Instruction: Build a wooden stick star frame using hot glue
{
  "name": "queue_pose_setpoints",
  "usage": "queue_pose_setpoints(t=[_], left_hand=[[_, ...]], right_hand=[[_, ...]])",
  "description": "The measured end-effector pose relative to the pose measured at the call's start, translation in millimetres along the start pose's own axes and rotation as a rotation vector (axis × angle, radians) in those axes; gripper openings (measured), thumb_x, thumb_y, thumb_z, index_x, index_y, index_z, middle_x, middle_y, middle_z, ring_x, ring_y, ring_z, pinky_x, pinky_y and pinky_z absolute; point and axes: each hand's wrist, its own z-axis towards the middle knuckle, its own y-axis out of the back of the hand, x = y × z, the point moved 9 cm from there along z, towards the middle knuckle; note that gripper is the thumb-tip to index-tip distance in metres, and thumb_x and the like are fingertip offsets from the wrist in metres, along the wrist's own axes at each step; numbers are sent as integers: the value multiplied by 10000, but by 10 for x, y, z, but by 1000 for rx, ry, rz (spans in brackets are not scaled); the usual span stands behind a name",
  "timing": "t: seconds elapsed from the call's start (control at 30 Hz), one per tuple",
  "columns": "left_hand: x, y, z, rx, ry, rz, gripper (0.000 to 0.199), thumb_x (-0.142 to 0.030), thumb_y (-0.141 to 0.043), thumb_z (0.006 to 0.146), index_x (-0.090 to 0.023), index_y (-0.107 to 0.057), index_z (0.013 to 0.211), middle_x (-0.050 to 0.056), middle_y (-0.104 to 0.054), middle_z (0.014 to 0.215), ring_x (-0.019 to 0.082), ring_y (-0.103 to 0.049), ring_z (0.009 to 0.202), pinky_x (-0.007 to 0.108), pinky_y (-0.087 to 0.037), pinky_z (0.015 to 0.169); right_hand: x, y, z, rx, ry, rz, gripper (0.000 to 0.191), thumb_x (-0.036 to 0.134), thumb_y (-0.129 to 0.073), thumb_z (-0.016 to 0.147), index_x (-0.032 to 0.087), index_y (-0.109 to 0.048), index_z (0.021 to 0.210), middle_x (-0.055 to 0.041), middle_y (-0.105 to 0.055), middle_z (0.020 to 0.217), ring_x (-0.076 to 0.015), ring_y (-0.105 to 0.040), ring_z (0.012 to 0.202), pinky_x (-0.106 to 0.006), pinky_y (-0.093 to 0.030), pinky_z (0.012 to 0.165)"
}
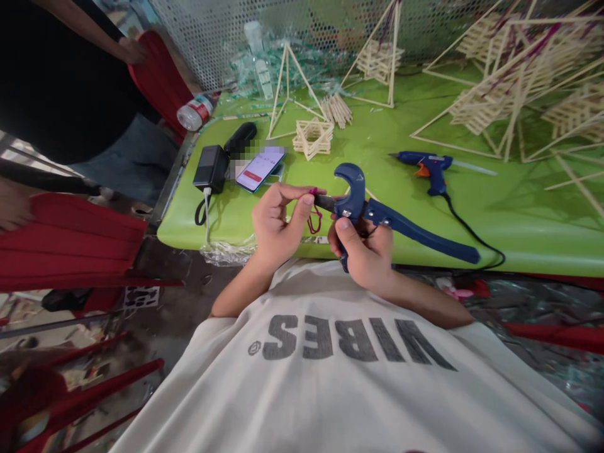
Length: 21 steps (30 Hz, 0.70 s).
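Observation:
My right hand point(365, 251) is closed around a blue pipe cutter point(352, 189), its hooked jaw spread and one long handle sticking out to the right. In my left hand point(283, 223), thumb and forefinger pinch a dark magenta string point(315, 220) that hangs in a small loop. The string lies right at the tip of the cutter's dark blade point(324, 201). Beyond my hands stand a small star-shaped stack of sticks point(312, 138) and a triangular stick frame point(287, 94). A bundle of short sticks point(337, 110) lies beside them.
A blue glue gun point(431, 165) with a trailing cord lies right on the green table point(264, 233). At left are a phone point(262, 168), a black power bank point(210, 168) and a plastic jar point(194, 113). More stick frames point(509, 82) crowd the back right. Another person point(61, 69) stands at left.

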Motion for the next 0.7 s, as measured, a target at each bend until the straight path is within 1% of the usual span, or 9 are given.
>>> queue_pose_setpoints(t=[0.1, 0.2, 0.27, 0.37, 0.43, 0.5, 0.57, 0.63, 0.7], left_hand=[[-18, 9, -14, 15, -15, 29, 75, -288, -828, 1133, -235, -808, 1183, 38, -918, 1107, 155, -913, 1010, 230, -705, 854], [-19, 17, -11, 27, -12, 32, 87, -283, -841, 1124, -244, -805, 1193, 34, -913, 1121, 159, -913, 1036, 233, -714, 863], [-20, 27, -1, 22, -14, 31, 105, -301, -859, 1112, -249, -791, 1174, 25, -896, 1087, 156, -907, 1011, 235, -717, 851], [1, 50, 28, 15, -9, 34, 179, -355, -886, 1094, -260, -758, 1175, 11, -861, 1033, 152, -894, 947, 233, -710, 800], [29, 50, 56, 47, 1, 31, 258, -400, -906, 1078, -273, -745, 1234, 3, -854, 1015, 160, -895, 923, 234, -701, 763], [52, 39, 81, 104, 6, 36, 365, -441, -940, 1047, -285, -743, 1311, -5, -854, 986, 168, -892, 894, 244, -696, 745], [49, 52, 97, 133, -5, 61, 439, -469, -965, 1021, -290, -747, 1358, -12, -850, 958, 175, -888, 881, 266, -703, 776], [9, 88, 100, 121, -35, 114, 439, -480, -950, 1034, -292, -748, 1375, -15, -843, 952, 181, -885, 891, 299, -713, 843], [-55, 112, 86, 103, -71, 175, 384, -466, -905, 1073, -291, -740, 1373, -17, -823, 954, 178, -874, 886, 319, -708, 873]], right_hand=[[-16, -24, 8, -2, -15, 14, 487, 700, -849, 1050, 259, -642, 1069, 71, -612, 637, -106, -506, 487, -260, -406, 455], [-2, -49, 10, -4, -3, 50, 468, 668, -861, 1051, 251, -649, 1078, 64, -619, 652, -104, -524, 494, -250, -396, 448], [9, -53, 10, -16, 11, 64, 460, 655, -870, 1044, 252, -662, 1120, 66, -615, 659, -104, -520, 488, -250, -385, 438], [14, -55, 9, -15, 35, 68, 442, 633, -859, 1058, 255, -668, 1181, 69, -609, 661, -107, -508, 481, -256, -378, 434], [5, -57, 4, 5, 53, 68, 403, 606, -839, 1084, 258, -662, 1182, 62, -617, 674, -115, -531, 501, -263, -397, 448], [-15, -41, -8, 15, 73, 65, 379, 587, -836, 1093, 266, -663, 1197, 52, -631, 717, -122, -556, 530, -273, -424, 466], [-53, -10, -25, 6, 84, 40, 374, 579, -840, 1094, 275, -685, 1249, 36, -645, 791, -123, -565, 559, -285, -452, 487], [-106, 23, -44, -13, 78, -6, 380, 589, -839, 1092, 293, -710, 1293, 14, -655, 895, -119, -565, 587, -294, -474, 503], [-154, 38, -62, -21, 65, -42, 397, 616, -832, 1090, 314, -723, 1324, 0, -657, 962, -120, -560, 601, -304, -485, 511]])
